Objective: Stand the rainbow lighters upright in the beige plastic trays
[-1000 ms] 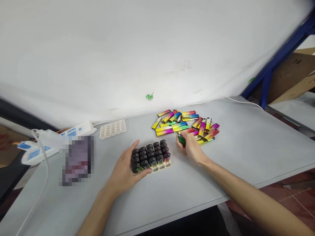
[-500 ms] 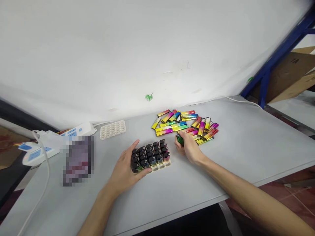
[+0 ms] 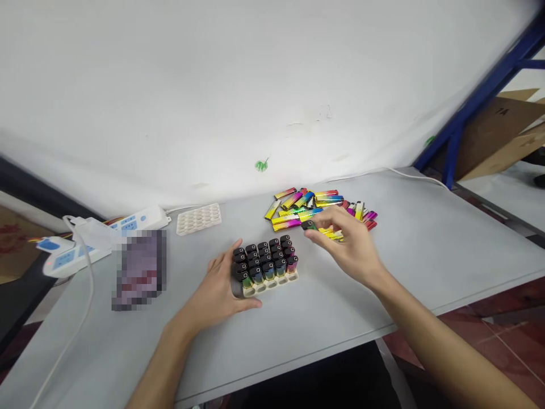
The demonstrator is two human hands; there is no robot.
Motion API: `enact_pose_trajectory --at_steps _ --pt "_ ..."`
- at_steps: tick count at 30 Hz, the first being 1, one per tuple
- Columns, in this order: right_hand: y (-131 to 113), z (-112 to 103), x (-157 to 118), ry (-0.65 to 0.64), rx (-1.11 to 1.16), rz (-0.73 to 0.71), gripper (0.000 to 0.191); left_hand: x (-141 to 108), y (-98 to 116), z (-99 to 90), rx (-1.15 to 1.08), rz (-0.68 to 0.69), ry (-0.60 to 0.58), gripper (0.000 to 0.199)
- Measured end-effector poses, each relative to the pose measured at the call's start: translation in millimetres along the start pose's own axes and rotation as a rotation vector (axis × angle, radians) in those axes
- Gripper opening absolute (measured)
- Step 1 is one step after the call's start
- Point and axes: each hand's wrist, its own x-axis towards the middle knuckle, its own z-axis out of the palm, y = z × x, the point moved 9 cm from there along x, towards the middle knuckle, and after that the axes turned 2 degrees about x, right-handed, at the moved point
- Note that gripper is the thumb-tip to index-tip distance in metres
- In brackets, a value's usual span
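Note:
Black-topped lighters (image 3: 267, 266) stand upright in rows in a cream tray (image 3: 272, 284), whose front row of slots shows bare. My left hand (image 3: 217, 292) is spread around the tray's left end, thumb along the front edge, fingers at the back left. Pinched between the fingers of my right hand (image 3: 347, 241) is a green lighter (image 3: 309, 225) with a black top, held to the right of the tray. Behind and beside that hand lies a loose pile of shiny multicoloured lighters (image 3: 293, 218), partly hidden by it.
An unfilled cream tray (image 3: 199, 219) lies near the wall at the back left. Power strips (image 3: 128, 224) with cables and a pixelated dark item (image 3: 140, 270) are on the left. A white cable (image 3: 417, 175) runs along the back right; cardboard boxes (image 3: 496, 130) stand beyond the blue frame.
My right hand has lifted from the pile and turned, with the green lighter still in its fingers. The left hand's thumb has slid slightly off the lighters, down by the tray's front edge.

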Motion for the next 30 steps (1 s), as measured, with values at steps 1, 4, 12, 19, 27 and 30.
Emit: enact_pose_trajectory --at_steps 1,4,12,19,27,30 --pt "-12.7 -1.9 -2.6 -0.018 0.007 -0.017 0.015 0.1 0.6 1.3 0.002 0.015 -0.004 0.124" --pt "-49.8 8.4 -15.5 -0.103 0.026 -0.094 0.019 1.4 3.9 2.7 0.0 0.06 0.013 0.118" --pt "-72.8 98.8 -50.2 -0.33 -0.242 -0.258 0.013 1.4 11.6 2.7 -0.003 0.128 -0.001 0.103" --pt "-78.8 117.7 -52.8 -0.355 -0.425 -0.349 0.008 1.9 21.3 -3.3 0.015 0.159 0.005 0.091" --pt "-82.4 121.4 -55.3 -0.377 -0.47 -0.406 0.011 1.1 19.2 -4.0 0.037 0.156 0.015 0.09" --pt "-91.6 102.9 -46.8 -0.241 -0.436 -0.469 0.021 1.6 18.3 -4.8 0.032 0.143 0.031 0.091"
